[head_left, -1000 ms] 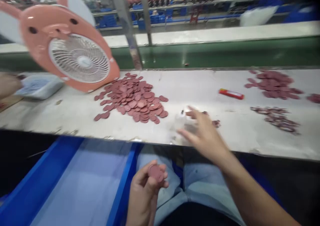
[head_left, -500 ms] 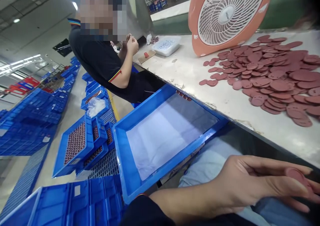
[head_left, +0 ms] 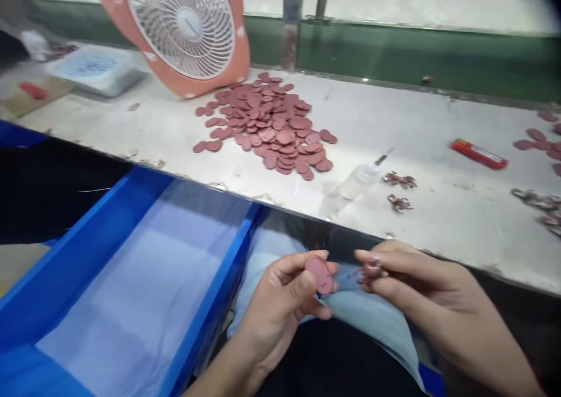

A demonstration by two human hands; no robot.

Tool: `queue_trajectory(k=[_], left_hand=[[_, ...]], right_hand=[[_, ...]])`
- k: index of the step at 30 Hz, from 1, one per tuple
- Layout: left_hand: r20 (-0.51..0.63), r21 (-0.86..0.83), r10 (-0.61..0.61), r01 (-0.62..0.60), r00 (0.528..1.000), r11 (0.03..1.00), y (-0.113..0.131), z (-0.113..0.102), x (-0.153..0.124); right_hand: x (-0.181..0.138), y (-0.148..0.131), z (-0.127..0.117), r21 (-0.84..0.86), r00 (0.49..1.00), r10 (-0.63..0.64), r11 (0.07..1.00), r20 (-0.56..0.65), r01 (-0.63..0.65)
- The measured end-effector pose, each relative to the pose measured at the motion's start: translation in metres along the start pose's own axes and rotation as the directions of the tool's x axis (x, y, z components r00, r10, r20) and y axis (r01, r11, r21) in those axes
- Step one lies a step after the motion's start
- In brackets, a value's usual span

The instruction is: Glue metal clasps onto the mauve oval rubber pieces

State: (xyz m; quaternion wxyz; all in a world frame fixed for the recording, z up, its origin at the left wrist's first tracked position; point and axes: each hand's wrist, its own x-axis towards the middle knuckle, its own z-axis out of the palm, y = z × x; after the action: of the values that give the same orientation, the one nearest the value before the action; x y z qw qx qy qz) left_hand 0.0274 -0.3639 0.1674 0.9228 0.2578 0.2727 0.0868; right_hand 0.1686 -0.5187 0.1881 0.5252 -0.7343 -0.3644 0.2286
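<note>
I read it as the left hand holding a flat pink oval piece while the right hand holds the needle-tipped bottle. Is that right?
Not quite: in the head view, the right hand holds a small dark-red and metallic part; the needle-tipped bottle is on the table. The left hand does hold a flat pink oval piece.

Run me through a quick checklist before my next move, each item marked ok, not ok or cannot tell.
1. Left hand holding an oval: ok, pinched in the fingers.
2. Right hand holding a small part: ok, gripped at the fingertips.
3. Oval and part touching: not ok, a gap shows between them.
4. Pile of ovals on the table: ok, in front of the fan.
5. Loose parts in one group: not ok, separate clusters.
6. Bottle full: cannot tell, blurred.
</note>
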Motion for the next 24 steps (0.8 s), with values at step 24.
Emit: queue_trajectory(k=[24], left_hand=[[0.042,0.097,-0.104,0.100,0.994,0.990,-0.001,-0.001,-0.001]], right_hand=[[0.018,-0.029,0.008,-0.080,0.954,-0.174,0.977,0.244,0.199]])
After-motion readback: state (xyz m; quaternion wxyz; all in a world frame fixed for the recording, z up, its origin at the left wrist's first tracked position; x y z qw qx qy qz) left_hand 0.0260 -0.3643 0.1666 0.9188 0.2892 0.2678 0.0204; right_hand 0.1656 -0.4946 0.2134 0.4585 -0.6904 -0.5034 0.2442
